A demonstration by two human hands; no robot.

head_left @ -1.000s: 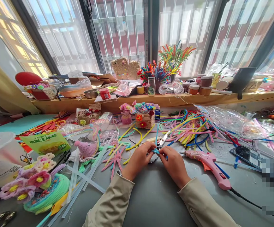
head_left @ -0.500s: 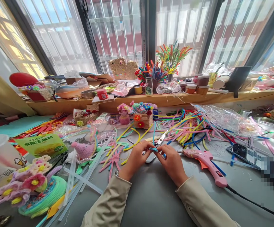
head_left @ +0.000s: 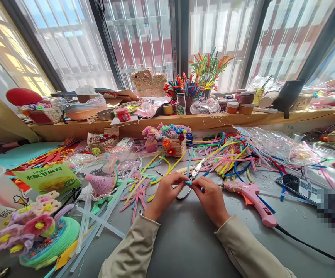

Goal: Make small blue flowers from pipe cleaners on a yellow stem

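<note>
A light blue pipe cleaner (head_left: 188, 166) is pinched between both hands, one end sticking up above the fingers and the rest bunched small at the fingertips. My left hand (head_left: 167, 192) closes on it from the left, thumb against forefinger. From the right, my right hand (head_left: 210, 196) pinches the same piece, its fingertips almost touching the left ones. Just behind the fingers lies a pair of scissors (head_left: 198, 168), blades pointing away, its handles partly hidden by the hands. A pink glue gun (head_left: 252, 197) rests right of my right hand.
Several loose pipe cleaners (head_left: 231, 158) are heaped behind the hands. Left lie clear glue sticks (head_left: 109, 222), a pink knitted cone (head_left: 100, 184) and a pipe-cleaner flower piece (head_left: 40, 227). A phone (head_left: 296, 187) sits at right. A flower basket (head_left: 173, 146) stands near the sill.
Both hands stay at nearly the same spot, still pinching the blue pipe cleaner, with slight finger movement. The whole view has shifted a little.
</note>
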